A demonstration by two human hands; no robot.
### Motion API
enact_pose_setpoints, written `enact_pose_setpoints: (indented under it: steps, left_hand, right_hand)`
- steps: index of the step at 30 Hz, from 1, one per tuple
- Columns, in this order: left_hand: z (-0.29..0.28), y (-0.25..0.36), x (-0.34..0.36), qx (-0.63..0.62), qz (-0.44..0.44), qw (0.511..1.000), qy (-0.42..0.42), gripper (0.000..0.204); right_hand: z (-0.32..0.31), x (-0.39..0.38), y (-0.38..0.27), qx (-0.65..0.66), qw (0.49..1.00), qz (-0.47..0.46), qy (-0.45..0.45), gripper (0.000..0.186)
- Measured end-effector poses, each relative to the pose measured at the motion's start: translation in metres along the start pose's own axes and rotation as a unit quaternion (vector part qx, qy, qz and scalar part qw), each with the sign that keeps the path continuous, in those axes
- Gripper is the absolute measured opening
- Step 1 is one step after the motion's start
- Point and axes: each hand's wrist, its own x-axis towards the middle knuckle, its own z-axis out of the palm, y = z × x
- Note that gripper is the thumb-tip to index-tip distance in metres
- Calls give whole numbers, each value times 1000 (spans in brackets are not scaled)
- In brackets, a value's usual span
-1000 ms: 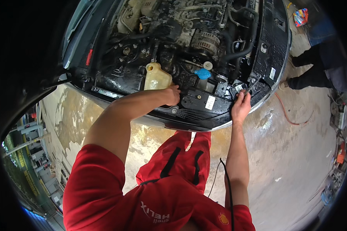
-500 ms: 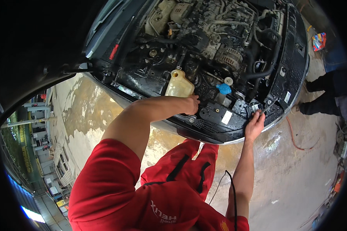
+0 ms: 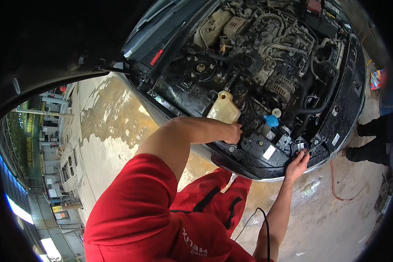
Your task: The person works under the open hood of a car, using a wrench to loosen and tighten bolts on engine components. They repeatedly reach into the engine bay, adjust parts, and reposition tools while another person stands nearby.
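My left hand (image 3: 234, 132) reaches into the engine bay beside a yellowed plastic reservoir tank (image 3: 224, 110). Its fingers curl down into the gap behind the headlight, and what they grip is hidden. At the front corner my right hand (image 3: 297, 166) is closed around a thin metal hand tool, perhaps a ratchet (image 3: 313, 146), whose far end meets the panel by the headlight housing (image 3: 266, 153). Between the hands stands a filler neck with a blue cap (image 3: 271, 120).
A red-handled screwdriver (image 3: 156, 57) lies near the windscreen base. The raised bonnet (image 3: 39, 56) hangs at the upper left. A dark-trousered person (image 3: 371, 150) stands past the front bumper. An orange hose (image 3: 336, 192) lies on the concrete floor. The alternator (image 3: 283, 86) sits deeper in the bay.
The head view has shifted, so the car appears lower and farther right. Both hands keep nearly the same places on it, the right one still gripping the tool.
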Motion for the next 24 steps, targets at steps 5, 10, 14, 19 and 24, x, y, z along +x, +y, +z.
enact_pose_setpoints:
  steps: [5, 10, 14, 19, 24]
  left_hand:
    - [-27, 1, -30, -65, -30, 997, -13, 36]
    - [-23, 2, -25, -122, -45, 991, -28, 37]
    - [-12, 1, -6, -65, -29, 996, -52, 40]
    - [3, 1, 2, -68, -43, 997, 6, 31]
    - [-4, 1, -13, -40, -34, 998, 30, 27]
  right_hand:
    - [-2, 0, 0, -5, 1000, -8, -6, 24]
    - [-1, -1, -3, -24, 999, -45, 9, 24]
    - [-1, -2, -4, -30, 999, -40, 13, 22]
    - [-1, -2, -5, -36, 999, -33, 7, 22]
    - [-2, -3, -8, -42, 999, -34, 6, 20]
